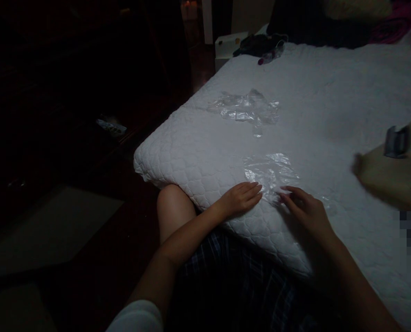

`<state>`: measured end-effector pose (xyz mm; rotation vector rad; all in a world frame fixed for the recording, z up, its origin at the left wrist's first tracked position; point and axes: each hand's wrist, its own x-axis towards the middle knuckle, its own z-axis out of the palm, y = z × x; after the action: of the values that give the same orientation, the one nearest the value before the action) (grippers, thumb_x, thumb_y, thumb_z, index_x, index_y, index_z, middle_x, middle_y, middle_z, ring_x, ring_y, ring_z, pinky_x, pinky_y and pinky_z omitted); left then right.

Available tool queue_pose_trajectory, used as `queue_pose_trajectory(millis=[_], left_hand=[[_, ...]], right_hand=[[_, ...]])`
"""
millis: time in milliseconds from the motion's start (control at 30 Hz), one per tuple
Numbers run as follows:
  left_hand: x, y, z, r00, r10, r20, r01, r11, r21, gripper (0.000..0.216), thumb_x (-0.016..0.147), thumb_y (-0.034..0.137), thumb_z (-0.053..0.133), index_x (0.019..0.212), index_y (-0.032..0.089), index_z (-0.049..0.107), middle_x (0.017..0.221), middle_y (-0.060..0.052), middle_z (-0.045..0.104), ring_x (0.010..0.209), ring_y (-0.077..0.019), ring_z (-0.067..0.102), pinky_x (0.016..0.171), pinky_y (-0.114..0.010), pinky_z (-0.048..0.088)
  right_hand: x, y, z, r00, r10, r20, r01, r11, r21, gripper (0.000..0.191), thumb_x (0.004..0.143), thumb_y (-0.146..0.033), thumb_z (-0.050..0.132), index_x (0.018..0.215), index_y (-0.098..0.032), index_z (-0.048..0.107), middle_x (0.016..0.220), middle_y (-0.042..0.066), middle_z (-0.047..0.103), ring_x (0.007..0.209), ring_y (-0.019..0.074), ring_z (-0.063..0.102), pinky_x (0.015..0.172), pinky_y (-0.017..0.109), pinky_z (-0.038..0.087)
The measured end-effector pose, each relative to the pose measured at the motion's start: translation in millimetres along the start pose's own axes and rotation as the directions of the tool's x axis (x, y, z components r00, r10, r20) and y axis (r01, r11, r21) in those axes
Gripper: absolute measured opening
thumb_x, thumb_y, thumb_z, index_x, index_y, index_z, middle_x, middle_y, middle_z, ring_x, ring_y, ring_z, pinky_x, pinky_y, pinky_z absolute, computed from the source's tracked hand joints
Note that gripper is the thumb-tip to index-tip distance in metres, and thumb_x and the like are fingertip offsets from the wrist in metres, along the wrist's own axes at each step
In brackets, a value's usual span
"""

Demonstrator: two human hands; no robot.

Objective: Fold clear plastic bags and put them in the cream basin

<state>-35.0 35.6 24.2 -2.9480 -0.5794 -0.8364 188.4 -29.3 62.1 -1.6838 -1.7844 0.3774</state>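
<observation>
Dim bed; I'm apparently smoothing the bag, left hand flat, holding nothing, right hand pinching a pale bit; next likely needs light tension.

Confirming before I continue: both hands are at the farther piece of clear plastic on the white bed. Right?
Not quite: the head view shows the left hand and right hand at the nearer piece of clear plastic, not the farther piece. Both pieces do lie on the white bed.
</observation>
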Motion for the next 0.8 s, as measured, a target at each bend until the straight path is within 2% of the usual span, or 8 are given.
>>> queue_pose_trajectory(millis=[133, 300, 500, 600, 700, 800], left_hand=[[1.1, 4.2, -3.1, 0.996, 0.085, -0.016, -0.084, 0.995, 0.047, 0.023, 0.094, 0.013, 0.044, 0.107, 0.017, 0.063, 0.125, -0.009, 0.063, 0.12, -0.0194, 0.057, 0.098, -0.037, 0.053], [4.4, 15.2, -1.7, 0.986, 0.165, -0.02, -0.163, 0.985, 0.062, 0.024, 0.093, 0.01, 0.045, 0.108, 0.013, 0.063, 0.119, -0.01, 0.067, 0.115, -0.0187, 0.061, 0.1, -0.035, 0.051], [7.7, 18.5, 0.3, 0.985, 0.159, 0.064, -0.158, 0.987, -0.024, 0.02, 0.092, 0.01, 0.049, 0.103, 0.015, 0.065, 0.112, -0.009, 0.069, 0.112, -0.0174, 0.062, 0.098, -0.035, 0.052], [8.4, 18.8, -0.8, 0.984, 0.148, 0.103, -0.152, 0.988, 0.03, 0.025, 0.095, 0.014, 0.044, 0.112, 0.018, 0.061, 0.113, -0.007, 0.069, 0.113, -0.0162, 0.062, 0.099, -0.034, 0.051], [8.1, 19.8, -0.4, 0.988, 0.117, 0.104, -0.125, 0.989, 0.073, 0.028, 0.096, 0.013, 0.041, 0.118, 0.017, 0.058, 0.114, -0.007, 0.068, 0.114, -0.0166, 0.06, 0.102, -0.035, 0.048], [6.9, 20.2, 1.9, 0.99, 0.103, 0.094, -0.109, 0.992, 0.057, 0.028, 0.094, 0.013, 0.044, 0.119, 0.014, 0.057, 0.114, -0.011, 0.067, 0.116, -0.019, 0.059, 0.105, -0.039, 0.045]], right_hand=[[-4.1, -2.1, -2.3, 1.0, -0.014, 0.012, 0.014, 1.0, 0.007, 0.03, 0.09, -0.044, 0.049, 0.105, -0.026, 0.066, 0.087, 0.007, 0.073, 0.076, 0.0239, 0.069, 0.066, 0.036, 0.054], [-4.0, -0.7, -2.1, 1.0, -0.021, 0.023, 0.021, 1.0, -0.007, 0.029, 0.089, -0.042, 0.051, 0.109, -0.024, 0.062, 0.077, 0.005, 0.07, 0.067, 0.0221, 0.067, 0.063, 0.035, 0.051], [-7.0, -0.2, -2.7, 0.992, 0.025, -0.123, -0.041, 0.99, -0.132, 0.038, 0.085, -0.041, 0.055, 0.118, -0.02, 0.055, 0.082, 0.008, 0.065, 0.069, 0.023, 0.062, 0.066, 0.038, 0.049], [-8.3, -1.9, -3.8, 0.985, -0.091, -0.144, 0.058, 0.974, -0.217, 0.03, 0.087, -0.038, 0.051, 0.11, -0.021, 0.059, 0.091, 0.011, 0.062, 0.081, 0.0257, 0.06, 0.073, 0.041, 0.047], [-8.6, -1.5, -2.8, 0.976, -0.205, -0.074, 0.175, 0.938, -0.299, 0.023, 0.09, -0.033, 0.047, 0.102, -0.021, 0.063, 0.096, 0.012, 0.062, 0.09, 0.0273, 0.059, 0.081, 0.044, 0.045], [-9.7, 1.9, -0.3, 0.968, -0.252, -0.01, 0.232, 0.905, -0.356, 0.023, 0.09, -0.03, 0.047, 0.1, -0.021, 0.065, 0.097, 0.011, 0.064, 0.091, 0.0264, 0.059, 0.083, 0.044, 0.044]])
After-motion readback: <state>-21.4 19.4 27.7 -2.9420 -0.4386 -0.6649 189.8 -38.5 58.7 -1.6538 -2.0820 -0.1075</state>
